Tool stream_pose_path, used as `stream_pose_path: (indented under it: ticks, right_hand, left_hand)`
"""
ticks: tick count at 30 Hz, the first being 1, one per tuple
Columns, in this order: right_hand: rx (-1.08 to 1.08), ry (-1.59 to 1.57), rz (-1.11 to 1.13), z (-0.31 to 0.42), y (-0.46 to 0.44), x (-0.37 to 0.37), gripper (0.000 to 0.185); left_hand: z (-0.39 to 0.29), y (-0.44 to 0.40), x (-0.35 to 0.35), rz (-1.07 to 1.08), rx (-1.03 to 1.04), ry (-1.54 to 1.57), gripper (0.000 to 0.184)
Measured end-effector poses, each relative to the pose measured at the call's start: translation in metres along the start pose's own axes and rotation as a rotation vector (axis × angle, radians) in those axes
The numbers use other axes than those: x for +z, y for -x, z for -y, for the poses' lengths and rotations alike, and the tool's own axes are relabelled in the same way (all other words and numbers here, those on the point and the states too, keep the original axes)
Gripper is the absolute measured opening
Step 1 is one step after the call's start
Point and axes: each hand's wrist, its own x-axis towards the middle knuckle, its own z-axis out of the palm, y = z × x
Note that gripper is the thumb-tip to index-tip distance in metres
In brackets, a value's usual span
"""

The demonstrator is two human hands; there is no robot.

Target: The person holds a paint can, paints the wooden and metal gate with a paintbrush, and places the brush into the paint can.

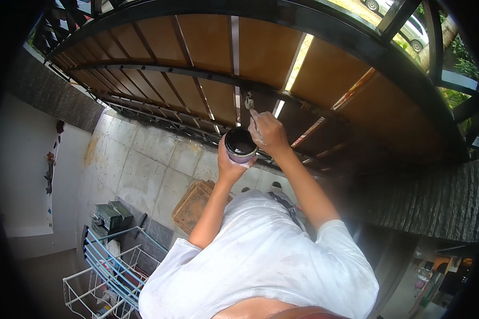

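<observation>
The right hand (270,132) is closed on the handle of a brush (249,101), fingers wrapped round it and the head pointing away from the person. The left hand (229,167) is curled round the side of a can (243,158), which it holds up with the open mouth facing the camera; the inside looks dark, and pale smears mark the outer wall. The can is just beside the right hand, below and to the left of the brush head in the view.

The brush head is at the gate (207,73), over a dark brown panel just below the curved middle rail; whether the bristles touch it I cannot tell. Most other panels (207,45) are a lighter orange-brown, set between dark bars, with daylight showing through several narrow gaps.

The person wears a white shirt (271,250), marked with faint stains. Below the left forearm a brown wooden box (189,207) rests on the tiled floor (149,159). Farther left are a green case (109,215) and a wire rack (114,271) with blue and white bars. Ridged dark stone (426,196) stands at the right, and a car (412,32) shows beyond the gate.
</observation>
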Motion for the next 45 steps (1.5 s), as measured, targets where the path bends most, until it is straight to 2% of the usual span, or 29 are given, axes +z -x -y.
stream_pose_path:
  ticks: [5,12,15,19,22,27,30,31,35,38,39,45]
  right_hand:
    - [0.08,0.075,-0.007,-0.012,0.031,-0.025,0.035]
    - [0.034,-0.01,-0.049,0.011,0.021,-0.05,0.032]
    - [0.163,-0.115,-0.144,0.016,0.017,-0.05,0.032]
    - [0.276,-0.255,-0.127,0.014,0.01,-0.042,0.032]
    - [0.092,-0.219,-0.039,-0.003,-0.002,-0.024,0.033]
    - [0.092,-0.091,-0.094,-0.016,-0.012,-0.018,0.029]
    - [0.165,-0.087,-0.164,-0.018,0.008,-0.026,0.029]
    - [0.112,-0.017,-0.209,-0.013,0.007,-0.035,0.027]
    - [0.161,0.006,-0.362,-0.01,0.015,-0.052,0.019]
    - [0.262,-0.043,-0.34,-0.015,0.018,-0.051,0.018]
    - [0.202,-0.024,-0.362,-0.015,0.013,-0.052,0.012]
    - [0.459,-0.051,-0.378,-0.021,0.029,-0.071,0.016]
  left_hand:
    - [-0.002,0.003,-0.003,-0.018,-0.062,0.061,0.106]
    - [0.002,0.001,-0.008,-0.023,-0.038,0.043,0.106]
    - [0.009,0.0,-0.006,-0.013,-0.002,-0.002,0.109]
    - [0.009,-0.003,0.0,0.007,-0.035,0.057,0.107]
    - [0.008,-0.002,0.006,0.046,-0.053,0.102,0.107]
    - [0.009,0.0,0.004,0.052,-0.006,0.045,0.107]
    - [0.016,0.0,-0.001,0.028,-0.014,0.032,0.108]
    - [0.018,0.0,-0.004,0.016,-0.014,0.036,0.108]
    - [0.017,0.0,-0.01,-0.026,-0.101,0.119,0.108]
    - [0.027,-0.002,-0.006,-0.015,-0.107,0.094,0.11]
    - [0.025,-0.005,-0.003,-0.003,-0.104,0.094,0.11]
    - [0.018,-0.012,0.014,0.07,-0.065,0.108,0.11]
